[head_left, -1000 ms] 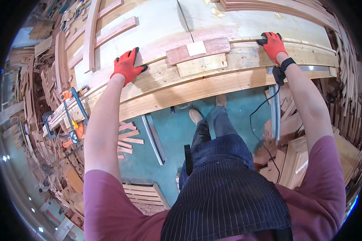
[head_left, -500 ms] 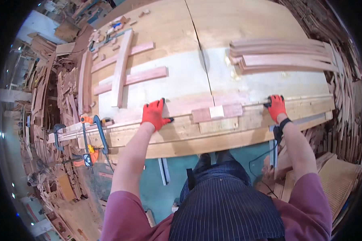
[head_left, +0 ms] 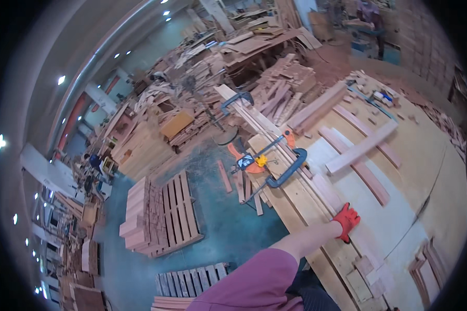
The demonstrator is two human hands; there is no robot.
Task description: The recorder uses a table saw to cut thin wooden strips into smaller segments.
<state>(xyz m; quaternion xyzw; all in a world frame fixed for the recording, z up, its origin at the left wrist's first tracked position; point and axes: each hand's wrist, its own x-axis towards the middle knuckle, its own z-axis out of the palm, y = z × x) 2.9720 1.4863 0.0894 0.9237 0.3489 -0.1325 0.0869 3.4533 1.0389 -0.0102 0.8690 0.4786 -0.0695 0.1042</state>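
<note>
My left hand [head_left: 347,222], in a red glove with dark fingertips, lies on the pale pinkish long board [head_left: 324,194] along the workbench edge, fingers apart. My right hand is out of view. Farther along the same edge, a blue C-clamp [head_left: 294,170] and an orange-and-black bar clamp [head_left: 251,161] grip the strips. Another dark clamp [head_left: 236,101] sits at their far end. Nearer me than the hand, a short wood block [head_left: 363,265] rests at the edge. Right of the clamps, a crossed piece [head_left: 363,146] lies over two reddish strips [head_left: 366,179].
Curved wooden parts [head_left: 428,272] are stacked at the bench's near right. Small offcuts [head_left: 371,98] are scattered at its far end. On the green floor stand a pallet [head_left: 181,210] and stacked boards [head_left: 140,215]. Wood piles fill the background; a person [head_left: 368,15] is far off.
My view has swung left, bringing the floor, pallets and wood piles in. My left hand stays on the board at the edge; my right hand has left the picture.
</note>
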